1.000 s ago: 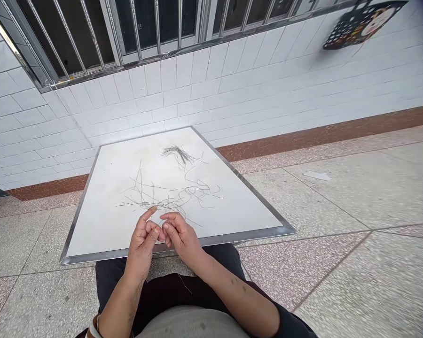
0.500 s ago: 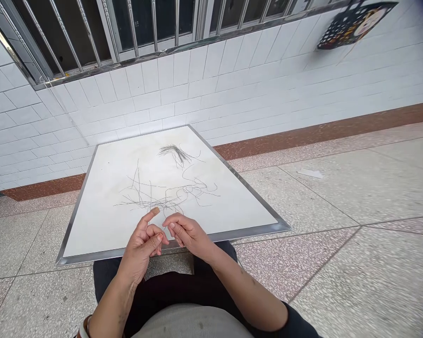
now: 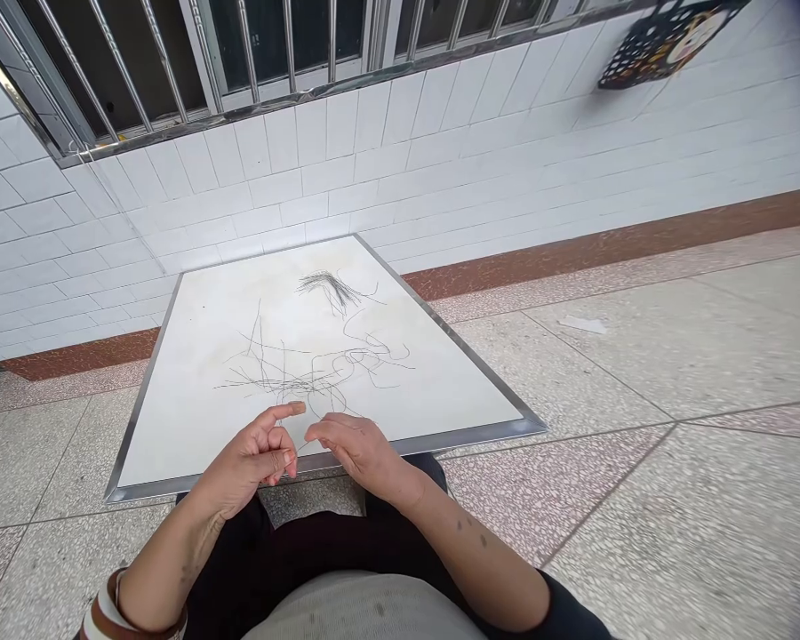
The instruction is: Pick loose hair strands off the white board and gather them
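Note:
A thin dark wire stretches across the small gap between my hands, over the near edge of a white table. My left hand pinches one end between thumb and a curled finger, its index finger stretched forward. At the other end, my right hand closes thumb and fingertips on the same strand. Just beyond my fingers lies a loose tangle of thin dark wires, some straight and some curled. Farther back rests a denser bundle of wires.
The white table has a metal-edged rim and stands against a white tiled wall. Above are barred windows. A black perforated basket hangs at upper right. A white scrap lies on the speckled floor.
My hands have drawn slightly apart, the left one shifting left and down, and more of the strand between them shows. The wires on the table look the same.

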A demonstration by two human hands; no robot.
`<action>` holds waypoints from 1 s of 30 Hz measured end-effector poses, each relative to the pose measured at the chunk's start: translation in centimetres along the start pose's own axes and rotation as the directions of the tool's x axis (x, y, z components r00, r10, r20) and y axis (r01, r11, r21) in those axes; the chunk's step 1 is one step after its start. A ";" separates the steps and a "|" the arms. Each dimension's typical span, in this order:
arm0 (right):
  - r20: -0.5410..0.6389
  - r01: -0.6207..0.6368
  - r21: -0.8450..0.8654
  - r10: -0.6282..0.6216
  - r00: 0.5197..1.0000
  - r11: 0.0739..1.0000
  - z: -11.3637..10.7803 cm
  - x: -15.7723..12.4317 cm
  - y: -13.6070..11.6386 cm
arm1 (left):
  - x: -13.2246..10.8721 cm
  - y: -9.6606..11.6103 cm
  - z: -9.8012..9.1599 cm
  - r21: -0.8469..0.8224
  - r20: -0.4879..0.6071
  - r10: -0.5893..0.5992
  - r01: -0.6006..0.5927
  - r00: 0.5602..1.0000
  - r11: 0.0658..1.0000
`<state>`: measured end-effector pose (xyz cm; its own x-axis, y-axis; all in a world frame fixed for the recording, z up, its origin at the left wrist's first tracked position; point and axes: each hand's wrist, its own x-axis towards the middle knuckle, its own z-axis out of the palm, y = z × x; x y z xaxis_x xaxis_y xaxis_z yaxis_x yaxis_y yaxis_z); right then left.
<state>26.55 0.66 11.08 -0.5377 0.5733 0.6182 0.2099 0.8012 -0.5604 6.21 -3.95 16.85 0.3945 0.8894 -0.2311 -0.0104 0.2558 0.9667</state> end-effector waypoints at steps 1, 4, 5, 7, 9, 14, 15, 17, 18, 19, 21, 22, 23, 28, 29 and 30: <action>0.005 -0.008 -0.005 0.008 1.000 1.000 0.0 0.0 0.0 | 0.0 0.1 -0.1 0.031 0.007 -0.002 0.002 1.000 1.000; 0.015 -0.059 -0.011 0.059 0.998 0.998 0.1 -0.2 0.1 | -0.2 0.2 -0.7 0.109 -0.002 -0.005 0.005 1.000 0.994; 0.016 -0.080 -0.014 0.080 0.997 0.997 0.2 -0.2 0.1 | -0.3 0.3 -0.9 0.124 -0.009 -0.008 0.009 1.000 0.992; 0.001 -0.131 -0.016 0.131 0.991 0.991 0.4 -0.4 0.4 | -0.4 0.3 -1.5 0.143 -0.024 -0.013 0.017 1.000 0.990; -0.056 -0.227 -0.008 0.226 0.972 0.974 0.4 -0.7 0.7 | -0.6 0.3 -2.2 0.160 -0.069 -0.003 0.014 0.998 0.987; -0.183 -0.415 0.121 0.431 0.884 0.902 0.5 -1.1 1.0 | -0.6 0.4 -3.2 0.238 -0.303 0.109 -0.036 0.947 0.971; -0.186 -0.417 0.139 0.437 0.880 0.898 0.5 -1.1 0.8 | -0.5 0.4 -3.0 0.263 -0.328 0.140 -0.052 0.934 0.963; -0.179 -0.413 0.148 0.435 0.883 0.899 0.8 -1.0 0.2 | -0.1 0.5 -2.2 0.318 -0.331 0.200 -0.090 0.922 0.944; -0.170 -0.408 0.144 0.429 0.887 0.901 0.9 -0.9 0.0 | 0.1 0.6 -1.6 0.344 -0.311 0.223 -0.110 0.924 0.933; -0.164 -0.402 0.136 0.421 0.892 0.906 1.1 -0.9 -0.3 | 0.4 0.7 -1.1 0.364 -0.280 0.238 -0.126 0.930 0.923; -0.163 -0.383 0.109 0.396 0.903 0.917 1.2 -0.8 -0.6 | 1.0 0.9 0.0 0.395 -0.221 0.248 -0.146 0.943 0.907; -0.166 -0.371 0.095 0.382 0.909 0.924 1.3 -0.8 -0.7 | 1.3 1.0 0.5 0.406 -0.197 0.247 -0.150 0.949 0.901; -0.170 -0.356 0.084 0.365 0.915 0.931 1.3 -0.8 -0.8 | 1.5 1.1 0.9 0.419 -0.178 0.248 -0.154 0.952 0.895; -0.157 -0.268 0.033 0.270 0.950 0.963 0.9 -0.9 -0.6 | 1.6 1.5 1.5 0.560 -0.107 0.255 -0.154 0.961 0.814; -0.139 -0.246 0.013 0.245 0.959 0.969 0.9 -0.9 -0.5 | 1.4 1.5 1.4 0.602 -0.089 0.261 -0.157 0.961 0.783; -0.116 -0.225 -0.012 0.222 0.968 0.974 0.9 -1.0 -0.4 | 1.2 1.6 1.2 0.639 -0.068 0.267 -0.164 0.961 0.752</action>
<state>26.28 -0.38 10.24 -0.3789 0.7528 0.5383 0.3348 0.6537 -0.6786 7.79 -2.94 18.20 0.3143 0.9489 0.0286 0.5146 -0.1956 0.8348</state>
